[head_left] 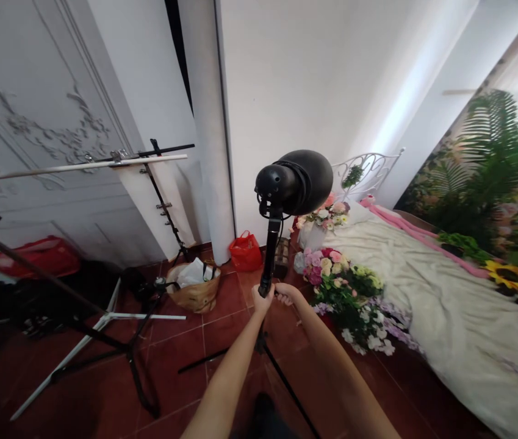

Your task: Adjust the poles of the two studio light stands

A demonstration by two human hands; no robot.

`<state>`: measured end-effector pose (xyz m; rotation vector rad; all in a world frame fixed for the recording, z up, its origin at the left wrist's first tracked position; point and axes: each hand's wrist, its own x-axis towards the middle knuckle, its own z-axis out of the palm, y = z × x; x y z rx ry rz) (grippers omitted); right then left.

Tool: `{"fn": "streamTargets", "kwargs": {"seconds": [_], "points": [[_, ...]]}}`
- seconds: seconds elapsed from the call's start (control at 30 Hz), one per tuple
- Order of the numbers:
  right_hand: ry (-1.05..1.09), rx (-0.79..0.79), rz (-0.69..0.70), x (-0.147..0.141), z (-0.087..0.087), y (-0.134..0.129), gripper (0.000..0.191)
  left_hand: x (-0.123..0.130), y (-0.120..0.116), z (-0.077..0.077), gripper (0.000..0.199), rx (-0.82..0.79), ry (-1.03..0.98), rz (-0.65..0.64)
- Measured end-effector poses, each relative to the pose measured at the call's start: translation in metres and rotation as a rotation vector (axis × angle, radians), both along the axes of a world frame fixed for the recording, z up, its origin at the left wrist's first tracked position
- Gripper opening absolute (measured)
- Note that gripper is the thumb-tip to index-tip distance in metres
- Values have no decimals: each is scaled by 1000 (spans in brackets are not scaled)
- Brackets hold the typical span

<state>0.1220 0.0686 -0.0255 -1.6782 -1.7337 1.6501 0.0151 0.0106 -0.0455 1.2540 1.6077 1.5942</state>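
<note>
In the head view a black studio light (304, 182) with a round reflector sits on top of a black light stand (271, 247). My left hand (262, 300) is closed around the stand's pole, just below a dark collar. Right beside it my right hand (288, 294) is closed too, its fingers curled at the collar's side; the part under those fingers is hidden. The stand's thin legs spread over the red tiled floor (226, 332) below my forearms. A cable is looped around the light's body.
On the left stand other tripods (125, 347), with a white crossbar (149, 160). A woven bag (197, 296) and a red bag (246, 251) rest on the floor ahead. To the right, artificial flowers (336, 268) stand beside a cloth-covered bed (446, 329).
</note>
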Motion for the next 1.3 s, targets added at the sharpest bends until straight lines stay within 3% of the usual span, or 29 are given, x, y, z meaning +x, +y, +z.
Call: {"fn": "streamTargets", "kwargs": {"seconds": [0.17,0.43,0.5,0.6,0.7,0.93,1.07,1.3], "points": [[-115,93,27,2,-8,3,35,2,2,-1,32,-6,19,31],[-15,690,-187,0,-24,-49,43,0,1,-2,32,-15,-13,21],[-47,770,-211,1,-25,-53,43,-3,0,2,30,-23,-18,-21],[-96,700,-193,5,-18,-49,39,-6,-3,7,28,-44,-39,-100],[-49,514,-187,8,-6,-42,37,-7,-3,8,29,-62,-71,-159],[69,289,-190,4,0,-39,38,-5,-2,5,29,-59,-70,-102],[182,277,-250,1,-5,-45,34,-5,-2,6,29,-66,-74,-83],[326,387,-397,-1,-7,-60,22,-3,-2,3,25,-75,-110,-56]]}}
